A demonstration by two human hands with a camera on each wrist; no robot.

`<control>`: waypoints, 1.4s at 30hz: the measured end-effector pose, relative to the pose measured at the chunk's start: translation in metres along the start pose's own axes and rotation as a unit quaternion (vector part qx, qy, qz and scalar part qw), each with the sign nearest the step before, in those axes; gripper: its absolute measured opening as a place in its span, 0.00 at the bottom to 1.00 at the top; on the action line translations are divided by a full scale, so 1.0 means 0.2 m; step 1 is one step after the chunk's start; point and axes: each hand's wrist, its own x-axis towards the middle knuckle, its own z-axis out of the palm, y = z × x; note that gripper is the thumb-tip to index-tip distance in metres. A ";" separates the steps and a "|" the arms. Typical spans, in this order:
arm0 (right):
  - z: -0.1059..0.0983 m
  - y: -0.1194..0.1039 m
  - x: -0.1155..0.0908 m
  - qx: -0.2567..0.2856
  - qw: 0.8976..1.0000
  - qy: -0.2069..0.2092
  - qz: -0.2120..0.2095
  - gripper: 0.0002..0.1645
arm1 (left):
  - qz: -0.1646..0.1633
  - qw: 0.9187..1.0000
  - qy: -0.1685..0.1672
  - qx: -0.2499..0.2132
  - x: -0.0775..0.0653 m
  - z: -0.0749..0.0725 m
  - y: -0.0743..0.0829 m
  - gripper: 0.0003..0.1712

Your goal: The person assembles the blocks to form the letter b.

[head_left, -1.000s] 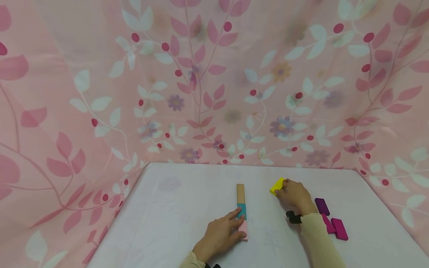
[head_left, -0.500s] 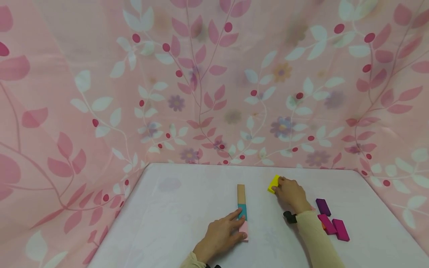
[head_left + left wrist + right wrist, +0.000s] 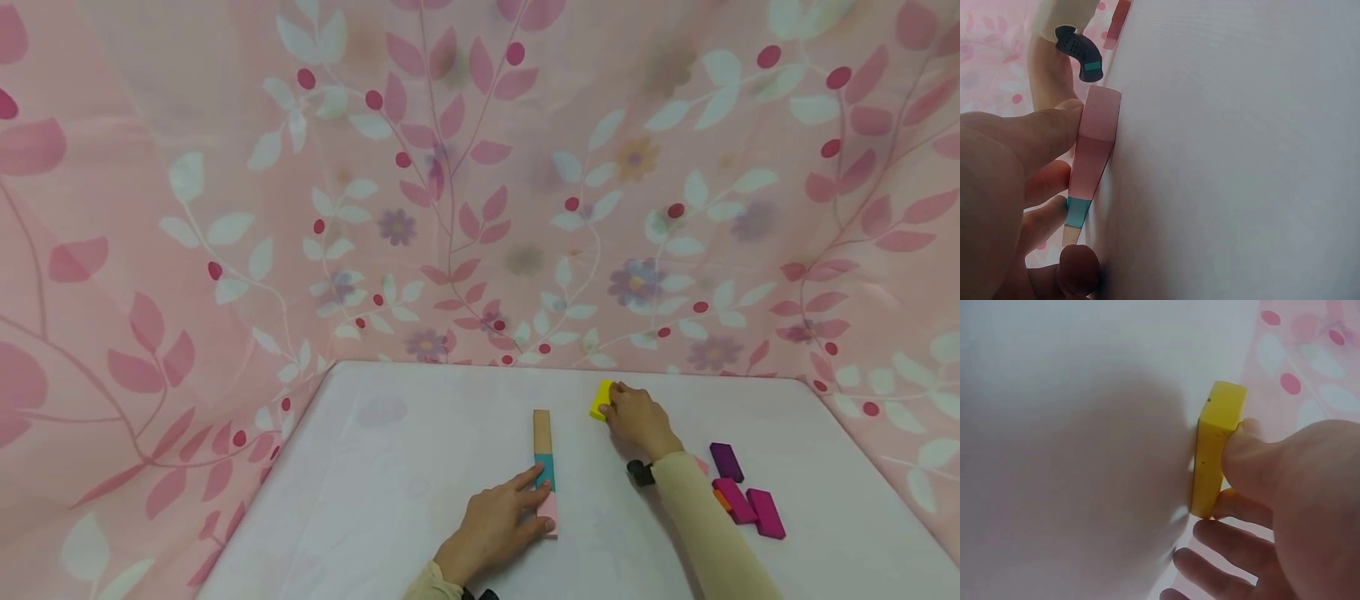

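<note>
A straight row of flat blocks lies mid-table: a tan block [image 3: 542, 432] at the far end, then a teal block [image 3: 550, 460], then a pale pink block [image 3: 550, 504] nearest me. My left hand [image 3: 491, 527] rests on the row with fingers spread, fingertips on the teal and pink blocks. In the left wrist view, the thumb touches the pink block's near end. To the right of the tan block and farther back, my right hand [image 3: 637, 421] pinches a yellow block [image 3: 1210, 456] between thumb and fingers, low over the white table. A narrow shadow lies beside the block.
Right of my right forearm lie a dark purple block [image 3: 726, 462] and two magenta blocks, one [image 3: 737, 502] touching the other [image 3: 766, 513]. An orange block [image 3: 722, 499] and a pink one [image 3: 702, 466] are partly hidden by the sleeve. Flowered pink cloth [image 3: 450, 208] hangs behind the table.
My right hand has moved left and away from me with the yellow block, which has turned more lengthwise. The sleeve has uncovered part of the orange and pink blocks. My left hand has stayed in place.
</note>
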 end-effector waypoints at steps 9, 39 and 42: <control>0.04 -0.04 0.07 0.008 1.000 -0.001 -0.026 0.25 | 0.005 1.000 0.001 -0.005 0.01 0.00 0.00 0.32; 0.11 -0.21 0.28 0.029 0.995 -0.020 -0.093 0.30 | -0.015 1.000 -0.024 -0.008 0.02 0.00 0.00 0.32; 0.12 -0.22 0.29 0.036 0.994 -0.036 -0.094 0.32 | -0.012 1.000 -0.020 -0.006 0.01 0.00 0.00 0.31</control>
